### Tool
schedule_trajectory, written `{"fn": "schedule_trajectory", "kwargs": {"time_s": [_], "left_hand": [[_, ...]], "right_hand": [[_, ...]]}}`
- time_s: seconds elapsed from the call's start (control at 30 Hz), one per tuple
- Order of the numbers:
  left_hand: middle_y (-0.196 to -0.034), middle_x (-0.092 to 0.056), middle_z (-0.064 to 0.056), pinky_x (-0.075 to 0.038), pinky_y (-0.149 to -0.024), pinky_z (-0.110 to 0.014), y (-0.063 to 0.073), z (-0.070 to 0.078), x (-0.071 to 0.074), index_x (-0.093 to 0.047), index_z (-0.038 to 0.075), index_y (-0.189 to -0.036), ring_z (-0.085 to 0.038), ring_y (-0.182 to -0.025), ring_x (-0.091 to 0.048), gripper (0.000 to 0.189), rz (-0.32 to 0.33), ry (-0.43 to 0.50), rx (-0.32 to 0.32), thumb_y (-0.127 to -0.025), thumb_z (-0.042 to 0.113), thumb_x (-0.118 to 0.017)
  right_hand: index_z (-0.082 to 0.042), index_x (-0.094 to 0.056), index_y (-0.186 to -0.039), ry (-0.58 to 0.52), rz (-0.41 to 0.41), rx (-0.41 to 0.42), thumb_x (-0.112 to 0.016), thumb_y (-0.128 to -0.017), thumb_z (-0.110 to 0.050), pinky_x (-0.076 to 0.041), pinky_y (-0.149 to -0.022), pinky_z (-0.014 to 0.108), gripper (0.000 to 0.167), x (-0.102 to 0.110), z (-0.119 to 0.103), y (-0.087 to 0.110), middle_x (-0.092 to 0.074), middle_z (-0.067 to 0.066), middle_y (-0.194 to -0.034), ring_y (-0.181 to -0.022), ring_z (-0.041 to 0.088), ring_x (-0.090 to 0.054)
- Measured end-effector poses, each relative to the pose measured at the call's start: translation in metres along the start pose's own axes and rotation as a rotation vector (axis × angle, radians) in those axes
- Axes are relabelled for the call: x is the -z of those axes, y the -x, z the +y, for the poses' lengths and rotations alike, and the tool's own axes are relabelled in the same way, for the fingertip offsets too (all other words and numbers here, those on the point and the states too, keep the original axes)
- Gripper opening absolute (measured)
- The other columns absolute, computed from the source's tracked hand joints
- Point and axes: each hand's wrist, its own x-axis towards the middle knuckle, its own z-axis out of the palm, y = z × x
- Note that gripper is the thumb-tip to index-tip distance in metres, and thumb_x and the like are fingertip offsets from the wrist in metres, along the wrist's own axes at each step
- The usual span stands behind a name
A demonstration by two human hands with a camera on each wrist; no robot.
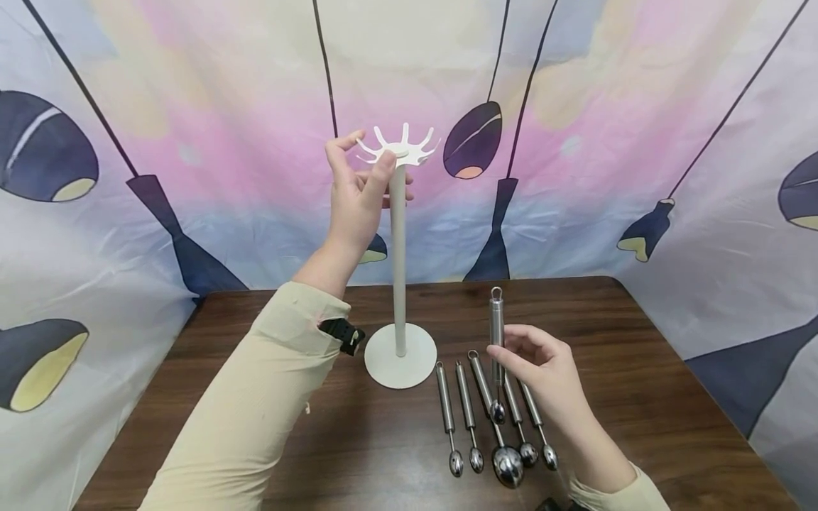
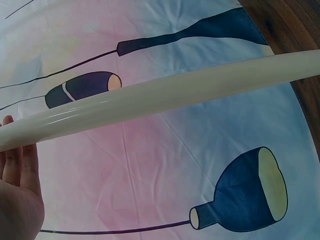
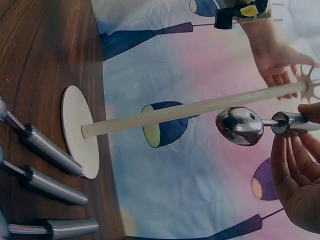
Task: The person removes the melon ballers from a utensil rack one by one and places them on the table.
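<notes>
A white stand (image 1: pixel 399 241) rises from a round base, with a ring of upturned hooks (image 1: pixel 405 149) at its top. My left hand (image 1: pixel 354 195) holds it just under the hooks, thumb at the hook ring and fingers behind the pole. My right hand (image 1: pixel 543 365) pinches a metal scoop (image 1: pixel 497 319) by its handle, loop end up and rounded bowl down. In the right wrist view, the shiny bowl of the held scoop (image 3: pixel 240 126) shows clearly. Below it, several similar metal scoops (image 1: pixel 468 404) lie side by side on the table; the right hand partly covers some.
The dark wooden table (image 1: pixel 358 454) ends at a patterned cloth backdrop (image 1: pixel 255 142), close behind the stand. The stand's base (image 1: pixel 400 369) sits left of the scoops. One scoop in the row has a larger bowl (image 1: pixel 508 466). A black strap (image 1: pixel 343 333) is around the left sleeve.
</notes>
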Motion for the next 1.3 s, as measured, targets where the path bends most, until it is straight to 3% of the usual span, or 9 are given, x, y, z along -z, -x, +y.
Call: {"fn": "schedule_trajectory", "kwargs": {"time_s": [0.23, 0.43, 0.7, 0.9, 1.07, 1.3], "left_hand": [[-0.083, -0.074, -0.006, -0.061, -0.073, -0.035, -0.002, 0.003, 0.000, -0.023, 0.013, -0.141, -0.022, -0.069, -0.072, 0.064, 0.005, -0.014, 0.008, -0.092, 0.038, -0.056], [-0.080, -0.073, 0.002, -0.060, -0.074, -0.035, -0.003, 0.003, 0.000, -0.023, 0.013, -0.141, -0.019, -0.068, -0.072, 0.064, 0.004, -0.011, 0.017, -0.093, 0.038, -0.056], [-0.080, -0.073, -0.002, -0.061, -0.074, -0.035, -0.003, 0.004, -0.002, -0.024, 0.013, -0.140, -0.021, -0.068, -0.072, 0.062, 0.003, 0.019, 0.023, -0.092, 0.036, -0.057], [-0.080, -0.073, 0.001, -0.060, -0.074, -0.034, -0.002, 0.004, -0.002, -0.024, 0.013, -0.141, -0.019, -0.068, -0.072, 0.062, 0.001, 0.008, 0.024, -0.093, 0.036, -0.056], [-0.081, -0.073, 0.000, -0.060, -0.077, -0.034, 0.000, 0.003, -0.001, -0.024, 0.015, -0.141, -0.016, -0.069, -0.072, 0.061, -0.005, 0.003, 0.047, -0.093, 0.036, -0.056], [-0.079, -0.072, 0.005, -0.060, -0.076, -0.035, 0.001, 0.001, 0.000, -0.023, 0.014, -0.140, -0.016, -0.068, -0.072, 0.060, -0.008, -0.010, 0.017, -0.094, 0.036, -0.055]], "right_hand": [[0.001, -0.069, -0.109, 0.011, 0.016, -0.050, -0.073, -0.087, -0.006, -0.049, -0.064, 0.022, 0.023, 0.002, 0.012, 0.002, -0.066, -0.009, -0.083, -0.075, 0.005, -0.061], [0.003, -0.069, -0.107, 0.014, 0.045, -0.081, -0.073, -0.086, -0.004, -0.048, -0.063, 0.021, 0.023, 0.004, 0.023, 0.004, -0.066, -0.010, -0.080, -0.072, 0.004, -0.060], [0.004, -0.070, -0.103, -0.009, 0.093, -0.133, -0.073, -0.085, -0.002, -0.048, -0.064, 0.020, 0.020, 0.011, 0.038, 0.007, -0.067, -0.011, -0.078, -0.071, 0.003, -0.061], [-0.003, -0.072, -0.100, -0.015, 0.116, -0.158, -0.073, -0.084, -0.002, -0.048, -0.062, 0.019, 0.015, 0.018, 0.047, 0.010, -0.067, -0.012, -0.078, -0.070, 0.002, -0.060], [-0.006, -0.073, -0.099, -0.024, 0.137, -0.219, -0.075, -0.084, -0.004, -0.048, -0.064, 0.019, 0.015, 0.023, 0.057, 0.011, -0.066, -0.013, -0.077, -0.072, 0.002, -0.060], [0.000, -0.070, -0.106, 0.022, 0.158, -0.322, -0.076, -0.085, -0.008, -0.049, -0.060, 0.019, 0.024, 0.033, 0.076, 0.009, -0.063, -0.015, -0.078, -0.069, 0.001, -0.057]]}}
